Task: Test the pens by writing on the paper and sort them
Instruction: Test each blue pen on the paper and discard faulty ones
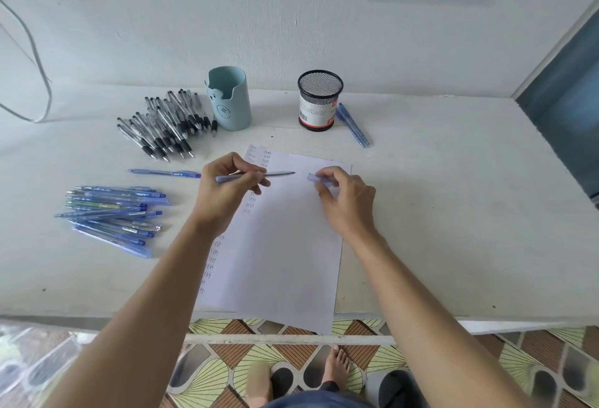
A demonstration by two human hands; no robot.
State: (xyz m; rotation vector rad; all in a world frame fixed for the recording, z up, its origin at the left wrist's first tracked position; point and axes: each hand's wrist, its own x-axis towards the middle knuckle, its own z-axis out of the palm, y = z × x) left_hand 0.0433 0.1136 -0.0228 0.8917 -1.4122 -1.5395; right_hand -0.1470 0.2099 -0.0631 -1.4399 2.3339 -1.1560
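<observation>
- A heap of blue pens [110, 216] is lying at the left of the frame on the white surface [453, 213]. A larger heap of black-gripped pens [162, 125] is sitting above it, apparently grouped by kind.
- A lone blue pen [162, 173] is lying between the two heaps, set apart from both.
- A teal holder [231, 99] is standing at the back, touching the black-gripped heap.
- The left hand [227, 190] is gripping a pale pen [278, 174] crosswise over the paper [285, 245], fingers curled round the barrel and the bare tip pointing right.
- The paper is lying at centre, overhanging the near edge, with columns of small test words running down its left side and room remaining to the right.
- The right hand [346, 200] is pinching the cap [312, 177] just clear of the tip; whether it is coming off for a trial or going back on cannot be told.
- A black mesh cup [319, 99] is standing right of centre, with two blue pens [351, 125] lying against its right side, possibly a separate sorted lot.
</observation>
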